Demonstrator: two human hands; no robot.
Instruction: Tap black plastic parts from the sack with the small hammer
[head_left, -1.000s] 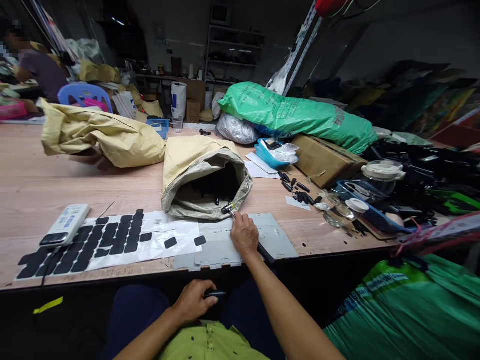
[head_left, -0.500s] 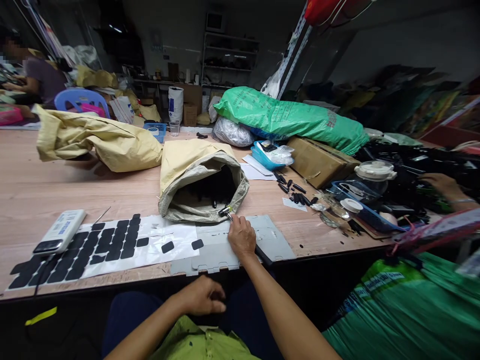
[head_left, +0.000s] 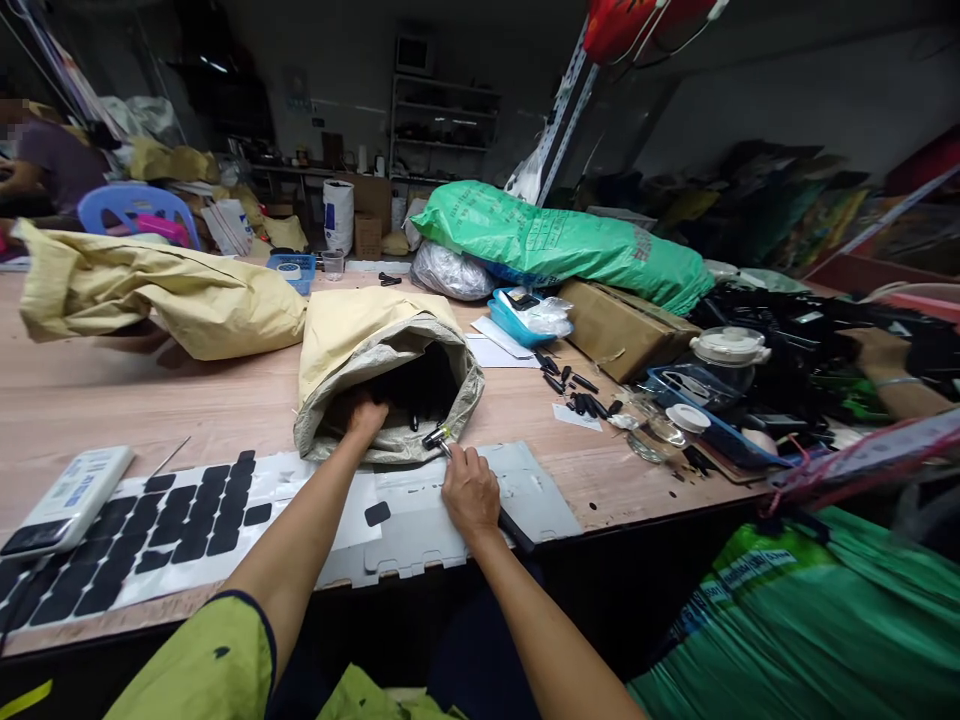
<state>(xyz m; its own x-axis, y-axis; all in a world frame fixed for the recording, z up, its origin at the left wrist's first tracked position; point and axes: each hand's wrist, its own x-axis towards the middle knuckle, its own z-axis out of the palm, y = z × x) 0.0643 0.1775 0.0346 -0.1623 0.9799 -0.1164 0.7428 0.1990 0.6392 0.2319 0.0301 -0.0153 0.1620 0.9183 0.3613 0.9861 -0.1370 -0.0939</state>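
My left hand (head_left: 367, 415) reaches into the open mouth of a yellow paper sack (head_left: 352, 315); its fingers are hidden in the dark inside. Black pieces (head_left: 414, 421) show within the sack. My right hand (head_left: 472, 492) is closed around a tool (head_left: 436, 438) with a short metal head and a yellowish end, held at the sack's lower right lip. A black handle end sticks out below that hand. Beneath lies a grey sheet (head_left: 525, 490). Left of it, black rounded patches (head_left: 217, 500) lie in rows on white backing, and one patch (head_left: 377, 514) lies apart.
A second yellow sack (head_left: 202, 300) lies left, above a white scale (head_left: 71, 495). Behind are a green sack (head_left: 570, 240) and a cardboard box (head_left: 626, 325). Loose black parts (head_left: 585, 400) and a jar (head_left: 727, 360) lie right. Another person's hand (head_left: 885, 365) is at far right.
My left hand has moved from my lap up and forward into the sack. My right hand still grips the tool near the sack's lip. The view has shifted slightly to the right.
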